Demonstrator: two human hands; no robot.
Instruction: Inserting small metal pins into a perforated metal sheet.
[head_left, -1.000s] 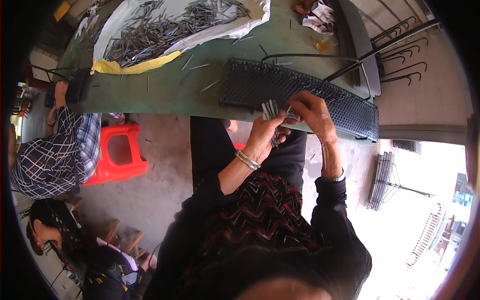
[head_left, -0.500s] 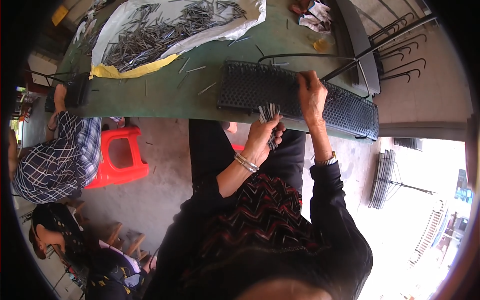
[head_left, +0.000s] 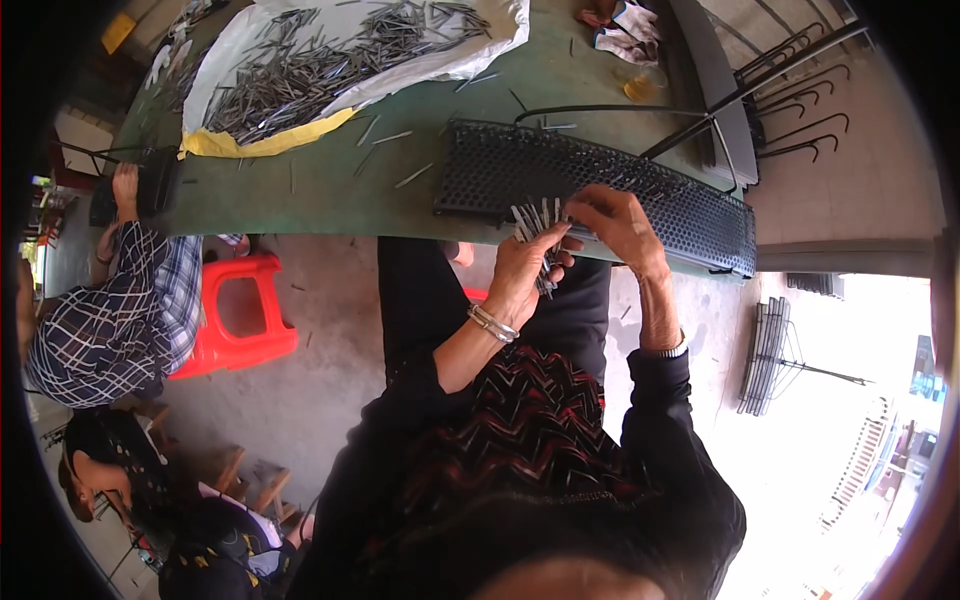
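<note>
My left hand is closed round a fanned bunch of thin grey metal pieces, their ends sticking up past the thumb. Beside those ends, my right hand has its thumb and fingers bent together in a pinch. Whether a piece is between its fingertips is hidden. Just beyond both hands, a long black perforated rack lies along the table's near edge. Small dark pieces stand in rows over the right part of it, and a black rod frame is joined to its far side.
On the green table, a white sack with a yellow edge bears a heap of loose metal pieces. Gloves lie at the back right. A red stool stands at left, near other people at work. Black hooked rods are at right.
My right hand has come off the rack, moving left and toward me to the tips of the bunch. The left hand stays nearly in place.
</note>
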